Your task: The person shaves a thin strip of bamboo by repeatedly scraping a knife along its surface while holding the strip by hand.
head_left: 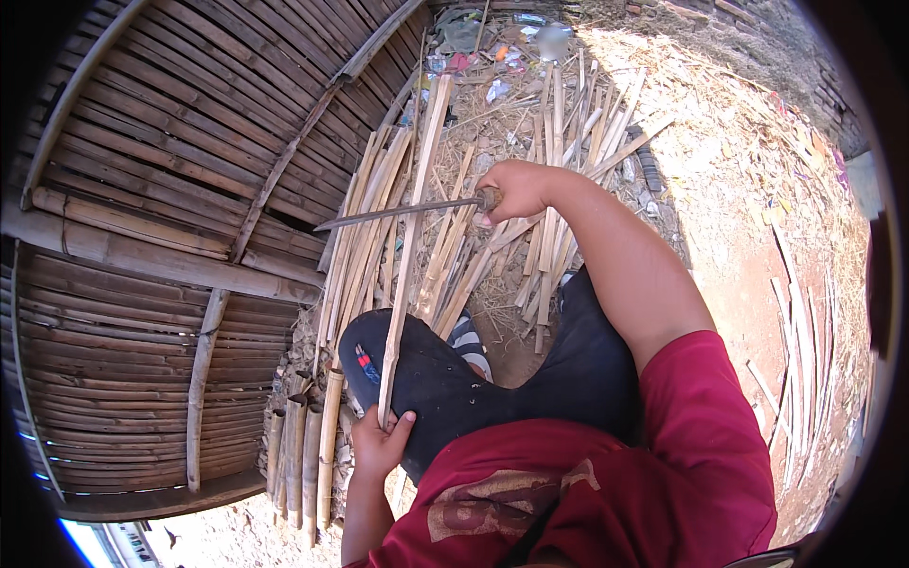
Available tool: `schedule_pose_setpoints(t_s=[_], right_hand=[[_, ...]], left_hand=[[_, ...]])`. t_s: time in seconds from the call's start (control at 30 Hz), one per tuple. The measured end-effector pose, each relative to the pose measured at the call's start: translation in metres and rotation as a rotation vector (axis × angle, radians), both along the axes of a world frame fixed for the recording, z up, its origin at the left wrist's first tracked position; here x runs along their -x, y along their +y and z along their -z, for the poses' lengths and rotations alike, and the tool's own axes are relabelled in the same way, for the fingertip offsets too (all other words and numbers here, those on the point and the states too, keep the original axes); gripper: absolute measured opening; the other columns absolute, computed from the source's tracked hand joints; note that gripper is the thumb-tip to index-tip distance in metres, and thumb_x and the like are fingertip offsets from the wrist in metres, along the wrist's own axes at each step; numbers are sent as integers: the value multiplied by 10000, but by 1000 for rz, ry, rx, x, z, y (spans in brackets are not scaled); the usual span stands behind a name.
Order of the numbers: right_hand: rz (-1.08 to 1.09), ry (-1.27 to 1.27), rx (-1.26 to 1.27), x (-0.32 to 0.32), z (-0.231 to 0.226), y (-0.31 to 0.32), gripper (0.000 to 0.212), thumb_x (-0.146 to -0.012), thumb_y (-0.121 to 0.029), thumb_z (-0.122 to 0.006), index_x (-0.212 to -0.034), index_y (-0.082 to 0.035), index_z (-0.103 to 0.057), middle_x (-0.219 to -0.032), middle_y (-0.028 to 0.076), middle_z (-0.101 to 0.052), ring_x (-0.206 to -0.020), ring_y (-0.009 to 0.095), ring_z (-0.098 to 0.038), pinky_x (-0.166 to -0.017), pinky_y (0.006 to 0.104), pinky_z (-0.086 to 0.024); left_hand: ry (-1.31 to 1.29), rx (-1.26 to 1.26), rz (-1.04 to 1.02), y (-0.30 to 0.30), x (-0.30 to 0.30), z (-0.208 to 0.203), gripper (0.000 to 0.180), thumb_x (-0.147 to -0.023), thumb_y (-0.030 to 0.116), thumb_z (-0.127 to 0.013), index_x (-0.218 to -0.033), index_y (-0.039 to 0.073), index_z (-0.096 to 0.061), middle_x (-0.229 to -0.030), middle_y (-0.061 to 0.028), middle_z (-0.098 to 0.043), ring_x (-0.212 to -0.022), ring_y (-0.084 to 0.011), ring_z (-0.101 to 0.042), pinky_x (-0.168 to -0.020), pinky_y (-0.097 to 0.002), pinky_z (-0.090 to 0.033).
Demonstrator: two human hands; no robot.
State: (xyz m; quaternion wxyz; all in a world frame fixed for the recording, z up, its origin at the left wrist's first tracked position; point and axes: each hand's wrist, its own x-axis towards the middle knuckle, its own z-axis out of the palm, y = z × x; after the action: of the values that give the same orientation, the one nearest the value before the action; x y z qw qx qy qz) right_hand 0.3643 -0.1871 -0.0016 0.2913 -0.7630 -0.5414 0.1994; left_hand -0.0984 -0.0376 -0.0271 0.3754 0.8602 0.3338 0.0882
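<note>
In my left hand (379, 443), low at the left, is the near end of a long split bamboo strip (414, 237). The strip slants up and away across my thigh. My right hand (516, 191) is closed round the short handle of a machete (402, 214), farther out and to the right. Its long dark blade points left and crosses the strip about midway; whether the two touch I cannot tell. My knees are bent, and the strip lies over the left one.
Many split bamboo strips (365, 237) lie beyond my left knee, with more strips (549, 237) ahead. Whole bamboo poles (303, 454) stand at lower left beside a bamboo slat wall (161, 142). Thin slivers (805, 350) lie on the right. Litter (497, 90) is scattered at the far end.
</note>
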Motion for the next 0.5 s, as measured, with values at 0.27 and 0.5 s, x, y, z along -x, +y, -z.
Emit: schedule_pose_setpoints(t_s=[0.27,0.5], right_hand=[[-120,-298,7,53,-28,17,286,-804,-335,-804,-935,-92,-728,-839,186,-711,-866,417,-689,-768,512,-532],[95,-142,22,4,-5,2,214,-791,-261,-794,-934,-113,-737,-855,158,-723,-866,379,-703,-768,503,-532]], left_hand=[[59,61,-13,5,8,2,346,-905,223,-821,-753,66,-553,-587,16,-529,-558,-71,-481,-517,-278,-405],[20,68,-72,6,4,3,323,-917,194,-808,-770,65,-551,-616,26,-533,-570,-60,-472,-515,-265,-390]])
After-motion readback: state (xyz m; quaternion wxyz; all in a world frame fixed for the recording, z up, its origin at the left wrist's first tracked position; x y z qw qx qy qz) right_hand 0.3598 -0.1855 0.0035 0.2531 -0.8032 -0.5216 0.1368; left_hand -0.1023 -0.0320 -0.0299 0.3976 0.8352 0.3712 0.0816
